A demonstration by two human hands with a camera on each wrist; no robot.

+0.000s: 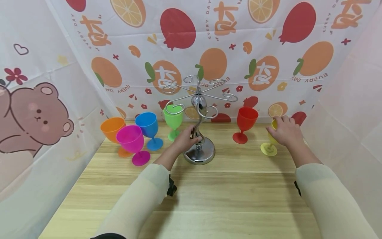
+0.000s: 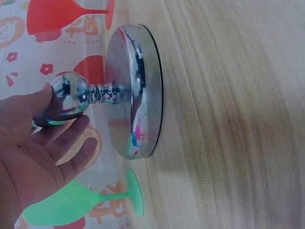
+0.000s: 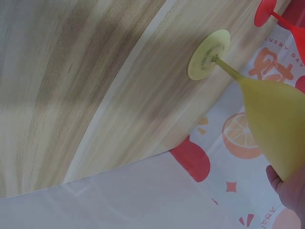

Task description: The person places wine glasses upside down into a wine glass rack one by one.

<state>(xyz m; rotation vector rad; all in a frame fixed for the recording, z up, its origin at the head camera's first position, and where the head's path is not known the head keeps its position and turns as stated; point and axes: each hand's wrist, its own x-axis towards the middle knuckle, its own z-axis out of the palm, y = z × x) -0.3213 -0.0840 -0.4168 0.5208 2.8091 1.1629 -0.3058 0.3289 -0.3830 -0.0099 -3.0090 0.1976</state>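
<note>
Hands apart: L hand (image 1: 183, 141) grips chrome stand (image 1: 199, 103) low on its stem, prob. to steady it. R hand (image 1: 287, 131), well R of stand, holds yellow goblet (image 3: 271, 119) by its bowl, prob. b/c that's easiest from above. Red goblet (image 1: 247, 119) is upright btwn stand & yellow one.

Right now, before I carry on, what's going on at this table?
A person's left hand holds the metal stand low on its stem, while the right hand grips the yellow goblet by its bowl. The stand's base rests on the table, and no goblet hangs on it. The orange goblet, pink goblet, blue goblet and green goblet stand left of it; the red goblet stands between it and the yellow one.
</note>
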